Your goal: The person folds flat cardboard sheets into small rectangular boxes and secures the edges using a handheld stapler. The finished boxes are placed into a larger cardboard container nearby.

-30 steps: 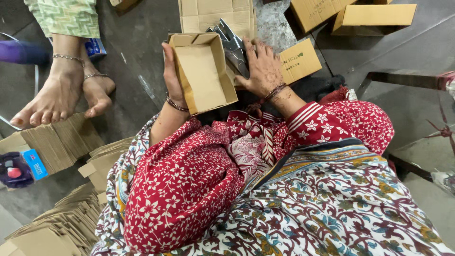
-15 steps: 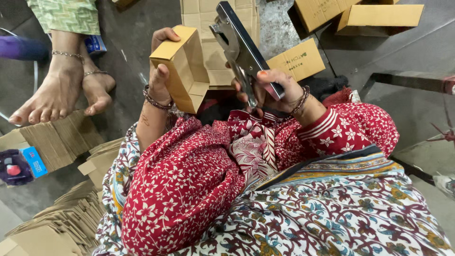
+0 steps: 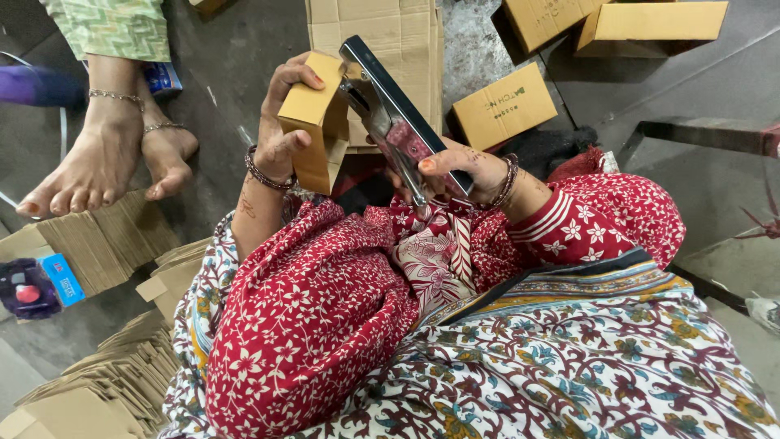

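My left hand [image 3: 283,122] grips a small folded cardboard box [image 3: 315,122], held upright in front of my chest. My right hand [image 3: 459,172] is closed around the handle of a shiny metal plier stapler [image 3: 396,114]. The stapler's jaw end meets the box's upper right edge. Both wrists carry bangles, and my sleeves are red with a white floral print.
Flat cardboard sheets [image 3: 382,32] lie on the floor beyond the hands. Made-up boxes [image 3: 504,104] sit at the upper right. Stacks of flattened blanks [image 3: 97,244] lie at the left, near another person's bare feet [image 3: 106,162]. A dark metal frame [image 3: 699,138] stands to the right.
The box was turned from open side up to held on its side. My right hand picked up the stapler and brought its jaw to the box's edge.
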`<state>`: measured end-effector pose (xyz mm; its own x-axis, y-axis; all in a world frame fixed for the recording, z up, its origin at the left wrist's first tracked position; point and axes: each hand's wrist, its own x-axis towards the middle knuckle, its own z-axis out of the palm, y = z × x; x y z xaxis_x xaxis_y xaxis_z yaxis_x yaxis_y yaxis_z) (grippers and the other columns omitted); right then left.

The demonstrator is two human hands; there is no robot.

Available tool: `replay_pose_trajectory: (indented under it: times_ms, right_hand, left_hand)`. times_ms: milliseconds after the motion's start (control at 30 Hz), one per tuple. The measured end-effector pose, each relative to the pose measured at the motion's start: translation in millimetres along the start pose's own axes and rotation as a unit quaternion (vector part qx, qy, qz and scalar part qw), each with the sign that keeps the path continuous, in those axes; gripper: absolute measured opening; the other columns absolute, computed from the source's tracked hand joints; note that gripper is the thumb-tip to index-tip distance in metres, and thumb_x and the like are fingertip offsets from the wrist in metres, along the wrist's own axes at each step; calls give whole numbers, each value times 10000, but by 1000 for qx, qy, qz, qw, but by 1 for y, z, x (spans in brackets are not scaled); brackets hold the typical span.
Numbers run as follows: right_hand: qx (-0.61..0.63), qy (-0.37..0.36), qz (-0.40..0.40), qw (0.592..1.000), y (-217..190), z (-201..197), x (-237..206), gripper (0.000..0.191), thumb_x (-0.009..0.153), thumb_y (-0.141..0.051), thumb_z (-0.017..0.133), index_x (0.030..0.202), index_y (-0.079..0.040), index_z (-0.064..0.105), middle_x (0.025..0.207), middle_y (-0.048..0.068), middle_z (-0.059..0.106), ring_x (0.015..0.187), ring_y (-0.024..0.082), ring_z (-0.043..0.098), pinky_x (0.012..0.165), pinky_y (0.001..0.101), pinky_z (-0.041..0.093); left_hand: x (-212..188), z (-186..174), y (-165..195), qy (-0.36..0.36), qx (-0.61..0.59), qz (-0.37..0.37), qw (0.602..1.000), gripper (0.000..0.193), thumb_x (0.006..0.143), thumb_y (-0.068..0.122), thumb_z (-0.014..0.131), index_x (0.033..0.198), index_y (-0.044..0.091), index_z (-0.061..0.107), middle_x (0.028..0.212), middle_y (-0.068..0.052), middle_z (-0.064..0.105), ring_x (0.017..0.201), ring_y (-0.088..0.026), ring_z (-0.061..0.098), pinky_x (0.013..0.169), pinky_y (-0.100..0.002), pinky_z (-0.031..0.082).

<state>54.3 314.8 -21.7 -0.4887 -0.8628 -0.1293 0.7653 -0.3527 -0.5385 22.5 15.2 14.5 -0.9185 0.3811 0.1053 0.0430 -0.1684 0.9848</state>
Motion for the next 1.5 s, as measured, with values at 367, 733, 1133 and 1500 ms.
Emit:
replay_pose_trajectory:
  times_ms: [367,733,1133,1500]
  right_hand:
    - [-78,39,-15,996,25,1,11,573,767,-173,620,1305,3,533,941,66,629,780,138,615,679,263,506]
    - [-38,78,7,996,49,15,20,449,835,-69,610,1268,44,568,998,106,661,863,175,648,766,313,542]
    - [-79,-24,71,994,42,12,10,694,697,6,628,1386,-3,547,1125,116,685,973,207,681,831,339,556]
    - [-167,85,76,979,81,25,16,261,923,-144,738,1080,45,650,778,87,641,634,158,604,557,309,486]
  left_hand:
    - [0,-12,-3,-60,72,-11,996,703,780,535,891,1269,115,611,1505,-115,441,1345,-239,485,1146,-373,445]
    - [3,-19,5,-105,112,-43,987,712,780,572,862,1268,114,621,1394,-64,495,1324,-204,506,1164,-361,424]
    - [0,-24,4,-113,74,-99,986,705,834,556,835,1312,107,575,1430,-60,453,1335,-204,463,1176,-329,369]
    - [0,-28,-3,-136,99,-74,983,671,818,559,836,1274,117,618,1500,-103,472,1365,-241,477,1198,-373,381]
